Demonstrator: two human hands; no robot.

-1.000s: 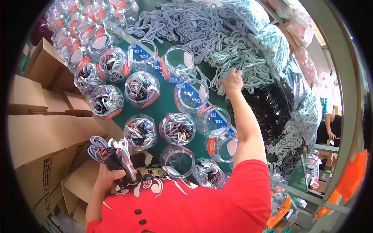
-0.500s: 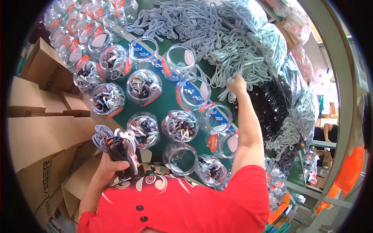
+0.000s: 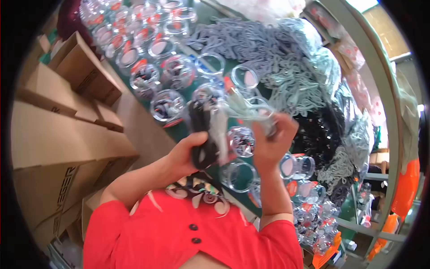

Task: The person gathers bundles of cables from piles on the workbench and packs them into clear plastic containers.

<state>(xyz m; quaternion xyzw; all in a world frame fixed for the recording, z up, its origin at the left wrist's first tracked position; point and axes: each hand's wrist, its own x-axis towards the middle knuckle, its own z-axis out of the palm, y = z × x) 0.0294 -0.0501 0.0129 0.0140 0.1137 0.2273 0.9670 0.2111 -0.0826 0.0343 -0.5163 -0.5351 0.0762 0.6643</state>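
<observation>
My left hand (image 3: 188,152) is closed round a bunch of cables (image 3: 207,130), black, white and grey, upright and blurred by motion. Close by on its right, my right hand (image 3: 274,136) grips a looped pale green cable (image 3: 251,107) that stretches across toward the bunch. Whether the two touch is blurred. Behind the hands stand clear round jars, some filled with mixed cables (image 3: 168,106), others without cables, such as the jar (image 3: 239,175) below the bunch. Heaps of pale green cables (image 3: 298,85) and black cables (image 3: 318,132) lie to the right.
Many clear jars (image 3: 134,31) crowd the table's far left. Grey-purple cables (image 3: 237,40) are heaped at the back, beside plastic bags (image 3: 329,67). Open cardboard boxes (image 3: 49,134) line the left side. More small jars (image 3: 313,219) and a metal frame (image 3: 380,58) are at the right.
My right hand has come back from the pale green heap with a cable, in front of my body. My left hand has moved right and up with its bunch. The view has shifted.
</observation>
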